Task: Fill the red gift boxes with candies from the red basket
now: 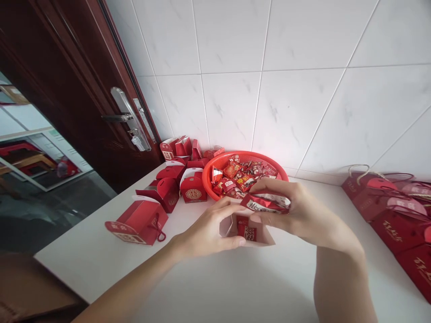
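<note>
My left hand (212,226) grips the left side of an open paper gift box (264,237), its pale inside facing up. A red candy packet (247,229) lies at the bottom of this box. Over the opening, my right hand (296,211) is closed around red and white wrapped candies (267,202), pinched between thumb and fingers. Just behind both hands sits a round red plastic basket (208,186) filled with wrapped candies (235,177).
Several red gift boxes (138,220) stand to the left on the white table (202,282). Along the right edge are red paper gift bags (384,220) with rope handles. A tiled wall (232,107) rises behind, beside a dark wooden door (77,67) with a metal handle.
</note>
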Available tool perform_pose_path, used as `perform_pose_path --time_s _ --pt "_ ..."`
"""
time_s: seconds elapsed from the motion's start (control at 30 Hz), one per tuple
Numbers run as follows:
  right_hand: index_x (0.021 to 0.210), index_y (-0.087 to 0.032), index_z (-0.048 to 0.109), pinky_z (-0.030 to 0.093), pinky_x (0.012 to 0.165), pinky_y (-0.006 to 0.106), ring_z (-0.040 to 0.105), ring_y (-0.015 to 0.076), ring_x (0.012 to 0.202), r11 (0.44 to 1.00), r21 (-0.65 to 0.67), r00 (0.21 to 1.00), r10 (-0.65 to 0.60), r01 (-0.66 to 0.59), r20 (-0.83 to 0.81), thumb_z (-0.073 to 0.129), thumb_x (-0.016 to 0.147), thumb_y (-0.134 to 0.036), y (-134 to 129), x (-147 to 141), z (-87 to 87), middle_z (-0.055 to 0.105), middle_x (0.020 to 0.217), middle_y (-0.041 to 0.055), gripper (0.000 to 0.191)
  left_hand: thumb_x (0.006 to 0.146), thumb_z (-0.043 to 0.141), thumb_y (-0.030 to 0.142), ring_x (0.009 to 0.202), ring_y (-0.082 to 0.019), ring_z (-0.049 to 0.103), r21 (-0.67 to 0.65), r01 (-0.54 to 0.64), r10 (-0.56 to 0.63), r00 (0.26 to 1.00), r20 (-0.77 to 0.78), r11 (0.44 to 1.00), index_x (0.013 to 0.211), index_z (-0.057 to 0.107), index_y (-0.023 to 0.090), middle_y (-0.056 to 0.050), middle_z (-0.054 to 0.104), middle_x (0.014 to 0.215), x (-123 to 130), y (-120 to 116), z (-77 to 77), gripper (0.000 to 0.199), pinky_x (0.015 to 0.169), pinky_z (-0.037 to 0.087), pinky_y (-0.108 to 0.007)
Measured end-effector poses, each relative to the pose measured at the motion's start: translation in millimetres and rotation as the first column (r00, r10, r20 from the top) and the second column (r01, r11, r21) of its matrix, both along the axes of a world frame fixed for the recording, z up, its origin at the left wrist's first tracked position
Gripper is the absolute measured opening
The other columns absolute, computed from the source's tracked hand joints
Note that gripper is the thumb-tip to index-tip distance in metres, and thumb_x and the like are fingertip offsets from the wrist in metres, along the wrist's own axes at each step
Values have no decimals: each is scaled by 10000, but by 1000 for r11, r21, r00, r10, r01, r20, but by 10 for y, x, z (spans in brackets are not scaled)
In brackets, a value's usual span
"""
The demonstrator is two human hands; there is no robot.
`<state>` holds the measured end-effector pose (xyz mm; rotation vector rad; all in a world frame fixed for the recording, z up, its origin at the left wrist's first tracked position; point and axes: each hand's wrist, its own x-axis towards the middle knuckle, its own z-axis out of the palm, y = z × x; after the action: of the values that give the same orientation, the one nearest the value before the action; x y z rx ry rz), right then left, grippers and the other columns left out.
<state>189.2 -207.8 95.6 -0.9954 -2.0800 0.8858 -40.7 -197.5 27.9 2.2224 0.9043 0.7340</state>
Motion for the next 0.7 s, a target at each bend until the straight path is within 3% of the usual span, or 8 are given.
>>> perform_pose_path --time_s 0.13,0.27,0.37,0.47,0.57,0.7 --pt "1092 -239 700 569 708 315 712 231 889 998 -59 999 -21 18 -41 764 808 -362 74 -8 -35 743 1028 35 316 782 790 352 1209 -289 580 -24 -39 39 999 -4 999 1281 643 267 -87 621 1287 2 43 3 527 1064 466 -456" --pt "979 -228 715 472 529 267 636 172 669 996 -32 988 -75 80 136 744 806 -343 96 -19 -50 709 809 5 210 784 782 290 1298 -293 537 -38 -13 15 999 36 999 1317 618 290 -87 597 1367 7 51 -7 558 1109 428 -468" --pt "906 -226 701 420 492 253 579 148 602 995 -1 973 -93 95 211 698 838 -337 84 -31 -48 670 728 -12 130 772 797 318 1291 -302 547 -40 -17 18 999 35 999 1293 635 279 -97 604 1359 -4 51 -16 547 1108 429 -475" --pt "981 -234 684 472 537 264 637 173 684 998 8 993 -63 63 96 690 856 -387 68 -37 -27 702 844 16 198 773 801 329 1302 -301 539 -34 -12 13 999 34 999 1303 625 276 -97 597 1376 -18 48 -25 561 1117 423 -470" --pt "1060 -240 621 530 587 283 680 188 724 996 -77 992 -63 55 -109 647 893 -452 53 -33 6 704 896 27 271 769 802 337 1289 -300 548 -20 -31 32 999 27 999 1310 617 274 -95 604 1367 -19 47 -42 575 1109 433 -470" --pt "1058 -258 543 548 584 291 678 180 684 985 -138 971 -128 101 -201 522 943 -408 68 -15 -2 702 871 7 190 813 748 266 1303 -282 542 -2 -24 24 997 69 1000 1290 622 261 -102 630 1343 7 70 -71 494 1127 420 -456"
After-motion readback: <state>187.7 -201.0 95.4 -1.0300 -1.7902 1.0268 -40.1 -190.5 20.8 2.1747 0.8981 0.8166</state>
